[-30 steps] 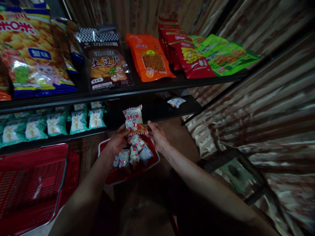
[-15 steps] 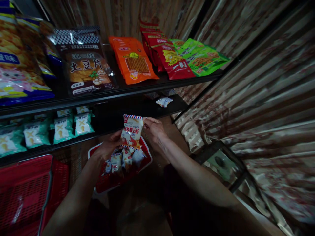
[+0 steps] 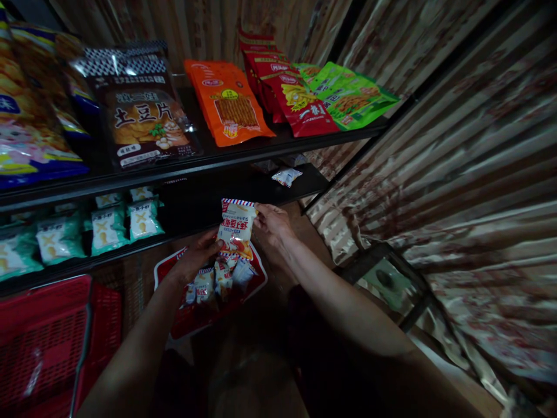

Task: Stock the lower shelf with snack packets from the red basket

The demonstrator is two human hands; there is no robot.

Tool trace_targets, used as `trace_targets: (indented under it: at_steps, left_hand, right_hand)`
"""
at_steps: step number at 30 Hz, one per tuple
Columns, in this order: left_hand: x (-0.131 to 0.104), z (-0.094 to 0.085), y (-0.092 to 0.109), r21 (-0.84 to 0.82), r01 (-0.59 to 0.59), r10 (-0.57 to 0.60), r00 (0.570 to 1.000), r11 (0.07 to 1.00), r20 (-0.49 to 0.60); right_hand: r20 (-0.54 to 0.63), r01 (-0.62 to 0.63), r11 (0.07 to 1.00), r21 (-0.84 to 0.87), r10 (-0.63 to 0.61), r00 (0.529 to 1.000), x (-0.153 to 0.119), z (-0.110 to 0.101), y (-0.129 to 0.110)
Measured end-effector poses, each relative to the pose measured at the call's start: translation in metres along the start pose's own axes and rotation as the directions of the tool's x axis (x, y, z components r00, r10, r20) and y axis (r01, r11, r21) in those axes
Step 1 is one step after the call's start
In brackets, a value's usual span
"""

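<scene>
A white snack bag [image 3: 237, 225] with a red-and-blue striped edge is held upright between my two hands. My left hand [image 3: 198, 255] grips its lower left side with thumb and fingers. My right hand [image 3: 275, 225] pinches its upper right corner. Just below the bag sits a red basket [image 3: 191, 325] with a pale rim. Several similar small snack bags [image 3: 204, 285] lie in it, and the held bag hides part of them.
Ahead, a black shelf [image 3: 183, 168] carries large snack packs, among them an orange pack [image 3: 230, 107]. On the lower shelf stand several green-and-white bags [image 3: 145, 219] and one small white bag [image 3: 287, 176]. A red basket [image 3: 39, 337] is at left; a pleated curtain [image 3: 470, 174] hangs at right.
The held snack bag and both hands have risen slightly toward the shelf. My view has shifted a little, so the shelf sits slightly further left. Both hands keep their hold.
</scene>
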State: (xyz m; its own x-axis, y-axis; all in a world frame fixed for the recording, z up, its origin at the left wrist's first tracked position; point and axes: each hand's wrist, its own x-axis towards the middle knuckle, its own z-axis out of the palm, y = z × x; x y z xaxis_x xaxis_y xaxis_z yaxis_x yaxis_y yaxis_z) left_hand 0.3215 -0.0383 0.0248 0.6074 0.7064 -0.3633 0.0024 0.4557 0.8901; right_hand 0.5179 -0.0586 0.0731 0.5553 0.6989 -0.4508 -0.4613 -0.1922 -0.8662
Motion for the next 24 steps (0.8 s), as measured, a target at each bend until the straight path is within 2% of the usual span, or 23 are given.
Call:
trace_targets:
  at_steps: [3,5,6,8,10,11,13,17,20,24]
  left_hand:
    - [0.005,0.002,-0.003,0.167,-0.131,0.158,0.974,0.977,-0.161]
    - [0.007,0.003,-0.004,0.374,-0.222,0.334,0.905,0.900,-0.265]
    - [0.007,0.005,-0.004,0.481,-0.264,0.429,0.861,0.836,-0.274]
    - [0.005,0.009,-0.002,0.638,-0.341,0.584,0.784,0.690,-0.212]
    - [0.001,0.016,0.001,0.713,-0.387,0.646,0.754,0.585,-0.121]
    - [-0.002,0.020,0.001,0.727,-0.392,0.645,0.759,0.564,-0.091]
    - [-0.007,0.029,-0.001,0.738,-0.366,0.604,0.794,0.567,-0.071]
    - [-0.016,0.042,-0.012,0.748,-0.243,0.481,0.869,0.618,-0.115]
    - [-0.024,0.049,-0.020,0.707,-0.200,0.445,0.877,0.678,-0.179]
    - [-0.033,0.055,-0.023,0.530,-0.237,0.431,0.858,0.814,-0.279]
  right_hand:
    - [-0.018,-0.014,0.999,0.032,0.015,1.000,0.001,0.001,0.000]
    - [-0.034,-0.014,0.999,0.032,0.015,0.999,0.001,0.002,0.001]
    - [-0.039,-0.011,0.999,0.032,0.012,0.999,0.001,0.002,0.003]
    - [-0.039,-0.002,0.999,0.035,0.003,0.999,0.002,0.004,0.005]
    - [-0.024,0.023,0.999,0.041,-0.022,0.999,0.002,0.006,0.007]
    - [-0.015,0.039,0.998,0.043,-0.038,0.999,0.001,0.007,0.008]
    - [0.013,0.065,0.997,0.040,-0.065,0.998,-0.002,0.009,0.009]
    - [0.081,0.080,0.997,-0.002,-0.079,0.994,-0.010,0.012,0.012]
    - [0.154,0.115,0.993,-0.041,-0.108,0.982,-0.016,0.014,0.020]
    - [0.254,0.194,0.975,-0.112,-0.160,0.954,-0.022,0.017,0.034]
